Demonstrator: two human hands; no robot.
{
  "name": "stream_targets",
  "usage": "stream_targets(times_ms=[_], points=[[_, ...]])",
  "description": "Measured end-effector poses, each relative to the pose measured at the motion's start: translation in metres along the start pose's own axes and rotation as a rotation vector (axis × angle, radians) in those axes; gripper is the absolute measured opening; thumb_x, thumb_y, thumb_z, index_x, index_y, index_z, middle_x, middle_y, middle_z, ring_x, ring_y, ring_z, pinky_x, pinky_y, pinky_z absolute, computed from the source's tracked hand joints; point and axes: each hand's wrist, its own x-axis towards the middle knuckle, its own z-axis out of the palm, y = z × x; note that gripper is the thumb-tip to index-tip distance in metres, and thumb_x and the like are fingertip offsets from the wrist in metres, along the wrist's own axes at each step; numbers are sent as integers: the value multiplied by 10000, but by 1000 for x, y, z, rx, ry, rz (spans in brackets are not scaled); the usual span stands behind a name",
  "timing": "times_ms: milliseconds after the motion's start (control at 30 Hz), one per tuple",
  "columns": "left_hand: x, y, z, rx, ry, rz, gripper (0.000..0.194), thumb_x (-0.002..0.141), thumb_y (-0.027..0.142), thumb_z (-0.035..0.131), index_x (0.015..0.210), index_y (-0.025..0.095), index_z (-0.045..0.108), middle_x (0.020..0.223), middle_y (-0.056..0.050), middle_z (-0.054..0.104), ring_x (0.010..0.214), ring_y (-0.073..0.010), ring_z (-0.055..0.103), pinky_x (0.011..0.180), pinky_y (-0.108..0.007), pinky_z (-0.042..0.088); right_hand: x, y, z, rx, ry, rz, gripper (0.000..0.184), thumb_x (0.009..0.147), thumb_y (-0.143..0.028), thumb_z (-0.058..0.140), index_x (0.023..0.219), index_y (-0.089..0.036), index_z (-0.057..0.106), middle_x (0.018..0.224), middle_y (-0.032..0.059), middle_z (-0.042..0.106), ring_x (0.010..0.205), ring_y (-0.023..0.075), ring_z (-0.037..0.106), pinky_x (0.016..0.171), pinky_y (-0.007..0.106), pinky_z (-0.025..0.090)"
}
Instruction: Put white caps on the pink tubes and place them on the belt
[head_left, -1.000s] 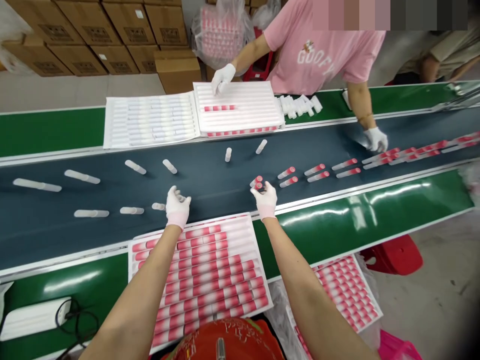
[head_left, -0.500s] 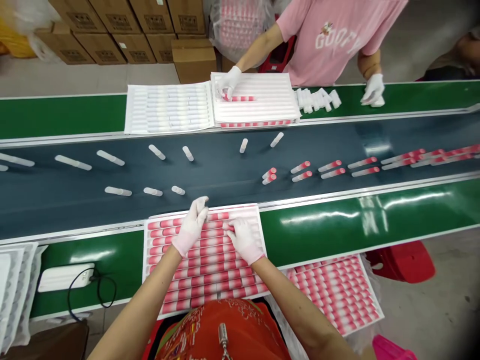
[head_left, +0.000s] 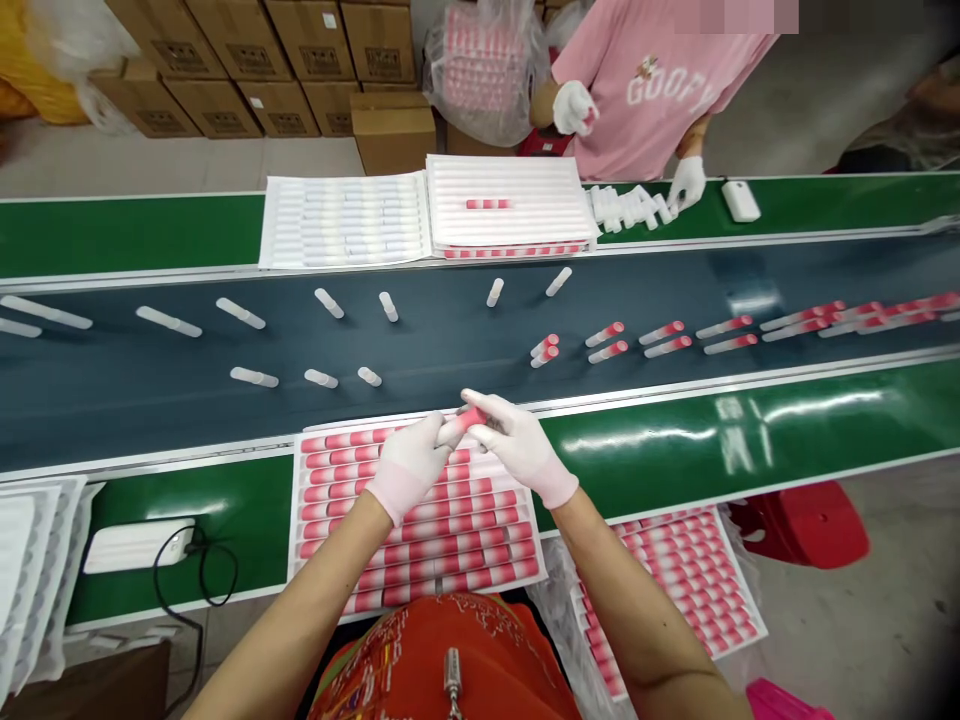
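Observation:
A pink-and-white tube (head_left: 471, 418) is held between my two hands, just above the far edge of a white tray. My left hand (head_left: 412, 462) is closed on the tube's pale end, and my right hand (head_left: 517, 440) pinches its pink end with thumb and fingers. Below them lies the white tray (head_left: 543, 572), its grooves holding rows of similar pink-and-white tubes (head_left: 420, 550). Some grooves at the tray's upper right are bare. My left hand and wrist hide part of the upper rows. Both hands wear white gloves.
Beyond the tray runs a dark conveyor belt (head_left: 450, 340) carrying white tubes (head_left: 255, 377) and pink-tipped tubes (head_left: 666, 347). A co-worker in a pink shirt (head_left: 637, 110) stands opposite, by white trays (head_left: 510, 225). A corded white box (head_left: 139, 546) lies left; another filled tray (head_left: 679, 580) sits lower right.
My right hand has lifted a tube from the tray, and my left hand has come across to grip it too. The co-worker's hand has left the far tray; their other hand moved to the white pieces.

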Motion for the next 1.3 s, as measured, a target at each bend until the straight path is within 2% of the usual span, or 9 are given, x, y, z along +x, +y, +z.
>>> stream_targets(times_ms=[233,367,500,600,733,933,1100,1233,1300], points=[[22,0,26,-241,14,53,218,861,280,635,1054,215,559,944,-66,680,866,-248,682,741,-332,487,10,24,11,2,224,91,314,781,-321,703,1067,-194,725,922,31,659,610,121,577,554,280,536],[56,-46,17,-215,549,30,780,709,214,801,1399,146,444,1355,-175,526,1326,-344,497,1132,-475,390,81,54,-29,-371,545,-65,310,851,-271,615,1127,-160,704,989,61,630,820,172,627,842,343,552],[94,-92,5,-262,842,-165,824,749,227,773,1467,124,380,1447,-192,435,1404,-344,407,1207,-487,310,154,82,-69,-645,520,46,348,867,-186,568,1192,-138,684,1074,95,608,932,207,634,944,354,509],[120,-107,12,-451,757,-299,829,734,194,776,1460,125,382,1423,-180,484,1317,-303,509,1170,-439,374,163,95,-80,-676,482,97,509,839,-205,631,1344,-155,604,1121,101,605,960,238,630,940,387,508],[142,-112,32,-693,567,-409,523,779,149,692,1276,161,530,1125,-76,665,1044,-187,653,1076,-358,459,113,102,-58,-870,503,48,637,880,-313,654,1475,-172,475,1234,144,594,1088,302,592,974,461,494],[123,-111,39,-720,494,-285,150,879,282,576,990,191,619,1151,-58,693,1048,-182,652,1074,-338,438,28,135,14,-1062,-92,-204,373,938,-231,594,1305,-166,622,1421,160,564,1316,353,464,1105,526,409],[64,-85,30,-731,329,9,408,927,450,512,1243,202,585,1120,-65,688,995,-196,655,968,-327,486,24,139,29,-709,30,-121,159,896,-123,581,1008,-164,686,1053,127,698,1105,287,603,1012,497,488],[24,-52,23,-682,81,35,428,914,531,516,1178,204,596,947,-27,681,860,-198,642,809,-309,504,28,89,16,-165,259,-19,257,932,-250,567,1174,-186,625,1147,108,681,925,197,652,838,379,561],[13,-37,17,-599,12,-3,344,886,531,558,1015,216,612,903,-4,675,843,-197,630,774,-296,488,27,56,8,27,205,-13,314,914,-310,603,1208,-203,630,1171,94,679,873,173,646,775,338,559]])
